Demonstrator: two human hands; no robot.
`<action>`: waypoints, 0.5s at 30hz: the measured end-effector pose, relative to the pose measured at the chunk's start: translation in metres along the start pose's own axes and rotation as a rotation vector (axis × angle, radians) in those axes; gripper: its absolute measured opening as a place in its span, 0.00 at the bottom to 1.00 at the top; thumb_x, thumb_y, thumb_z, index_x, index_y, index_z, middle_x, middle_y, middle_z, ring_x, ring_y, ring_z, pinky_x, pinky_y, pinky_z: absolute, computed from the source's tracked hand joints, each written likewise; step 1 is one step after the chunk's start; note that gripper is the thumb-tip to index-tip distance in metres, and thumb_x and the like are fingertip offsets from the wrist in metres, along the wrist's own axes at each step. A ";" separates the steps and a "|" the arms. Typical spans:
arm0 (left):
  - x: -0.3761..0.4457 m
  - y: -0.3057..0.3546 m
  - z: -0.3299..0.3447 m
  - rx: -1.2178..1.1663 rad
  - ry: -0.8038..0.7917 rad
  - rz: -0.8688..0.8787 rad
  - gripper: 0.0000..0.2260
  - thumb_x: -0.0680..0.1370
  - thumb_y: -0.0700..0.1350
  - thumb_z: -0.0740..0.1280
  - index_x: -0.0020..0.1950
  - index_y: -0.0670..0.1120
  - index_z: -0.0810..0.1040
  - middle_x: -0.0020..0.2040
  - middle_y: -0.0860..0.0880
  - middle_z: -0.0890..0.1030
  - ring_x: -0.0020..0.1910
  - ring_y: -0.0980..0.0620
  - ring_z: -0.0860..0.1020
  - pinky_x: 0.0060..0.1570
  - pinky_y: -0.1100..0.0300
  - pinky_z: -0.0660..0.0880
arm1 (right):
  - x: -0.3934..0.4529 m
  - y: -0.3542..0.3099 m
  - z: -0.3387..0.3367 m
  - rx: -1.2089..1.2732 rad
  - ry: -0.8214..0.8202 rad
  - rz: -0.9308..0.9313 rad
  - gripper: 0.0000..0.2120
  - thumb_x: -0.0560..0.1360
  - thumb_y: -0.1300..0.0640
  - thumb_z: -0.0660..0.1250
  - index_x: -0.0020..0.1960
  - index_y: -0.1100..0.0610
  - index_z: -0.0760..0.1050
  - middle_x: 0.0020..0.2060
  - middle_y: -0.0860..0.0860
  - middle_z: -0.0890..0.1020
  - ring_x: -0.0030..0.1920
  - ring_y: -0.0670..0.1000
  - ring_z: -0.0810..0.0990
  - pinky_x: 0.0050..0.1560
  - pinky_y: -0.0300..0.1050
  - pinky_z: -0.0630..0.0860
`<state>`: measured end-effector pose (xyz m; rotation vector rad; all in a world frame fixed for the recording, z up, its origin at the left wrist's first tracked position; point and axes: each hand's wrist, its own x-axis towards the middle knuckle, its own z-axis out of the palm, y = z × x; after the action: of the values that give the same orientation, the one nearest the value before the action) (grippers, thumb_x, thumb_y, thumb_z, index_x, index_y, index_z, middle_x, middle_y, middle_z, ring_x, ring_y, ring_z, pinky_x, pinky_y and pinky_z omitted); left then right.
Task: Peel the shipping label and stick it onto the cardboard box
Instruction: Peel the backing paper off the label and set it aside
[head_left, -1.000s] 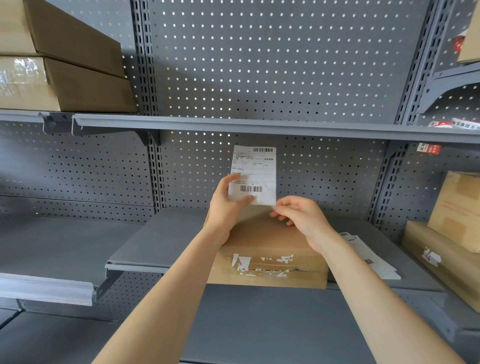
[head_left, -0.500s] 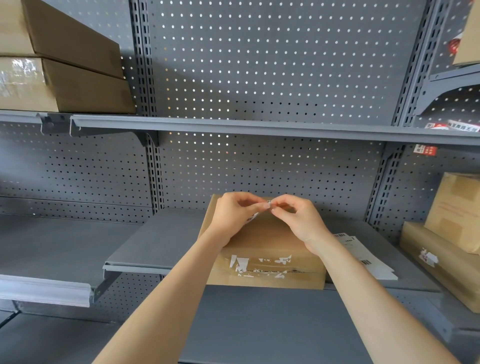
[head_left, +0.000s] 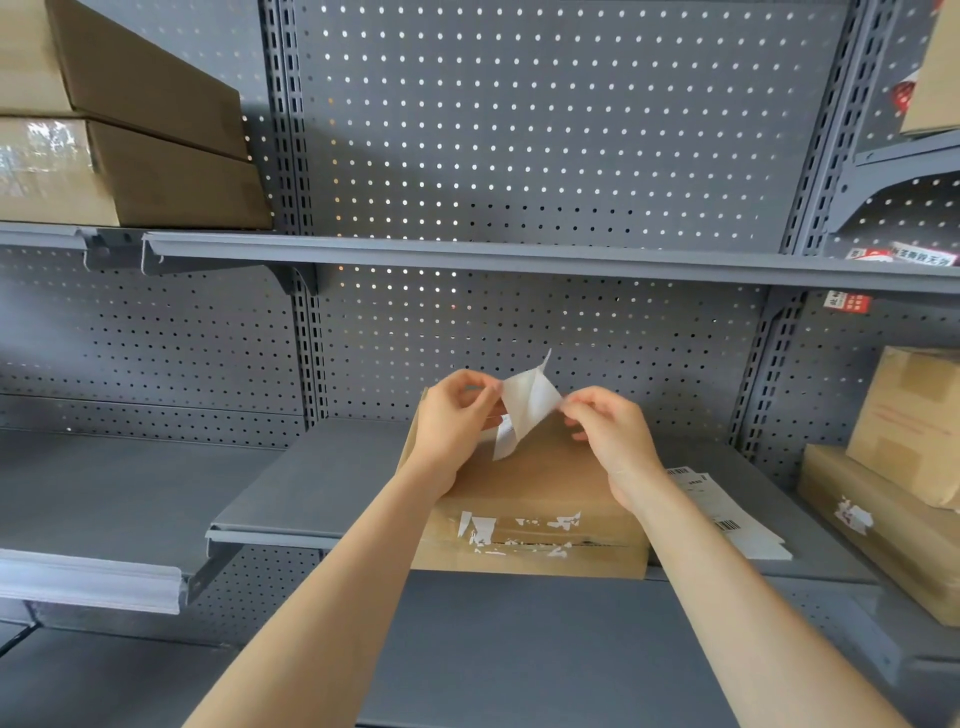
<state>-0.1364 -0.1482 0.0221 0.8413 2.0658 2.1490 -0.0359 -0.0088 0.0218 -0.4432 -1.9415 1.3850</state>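
Note:
A flat cardboard box (head_left: 540, 483) lies on the grey middle shelf (head_left: 322, 483), with torn white label scraps on its front face. Above the box I hold a white shipping label (head_left: 527, 402), bent and twisted, its layers pulled apart at the top. My left hand (head_left: 454, 421) pinches its left edge. My right hand (head_left: 605, 431) pinches its right corner. Both hands hover just over the box's far end.
More white label sheets (head_left: 727, 514) lie on the shelf right of the box. Cardboard boxes (head_left: 904, 467) stack at the far right, and two more boxes (head_left: 130, 140) sit on the upper left shelf. A perforated grey back panel (head_left: 519, 130) stands behind.
The label was held upright a second ago, then lowered between both hands' fingertips. Now the hands have drawn apart and the label spreads open between them.

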 end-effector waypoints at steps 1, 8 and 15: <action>-0.001 0.000 0.001 0.000 -0.010 0.006 0.04 0.77 0.46 0.67 0.44 0.49 0.80 0.43 0.50 0.86 0.42 0.53 0.85 0.50 0.52 0.82 | -0.001 -0.002 0.000 0.036 -0.018 0.010 0.07 0.76 0.56 0.64 0.44 0.55 0.80 0.44 0.47 0.82 0.49 0.50 0.79 0.52 0.47 0.74; -0.007 0.004 0.002 0.004 -0.122 0.073 0.06 0.78 0.44 0.67 0.47 0.41 0.79 0.39 0.52 0.85 0.38 0.58 0.84 0.43 0.63 0.81 | -0.004 -0.001 0.005 -0.097 -0.138 -0.043 0.16 0.73 0.42 0.67 0.47 0.55 0.79 0.44 0.47 0.83 0.49 0.46 0.78 0.50 0.42 0.71; -0.011 0.011 0.001 -0.071 -0.288 -0.019 0.12 0.81 0.46 0.62 0.51 0.40 0.80 0.49 0.43 0.85 0.49 0.48 0.83 0.46 0.62 0.80 | -0.006 0.001 0.004 -0.162 -0.089 -0.130 0.08 0.74 0.52 0.68 0.45 0.56 0.81 0.42 0.51 0.84 0.48 0.53 0.79 0.45 0.42 0.71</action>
<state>-0.1226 -0.1525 0.0282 1.0464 1.8396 1.9436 -0.0343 -0.0154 0.0182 -0.3289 -2.1251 1.1879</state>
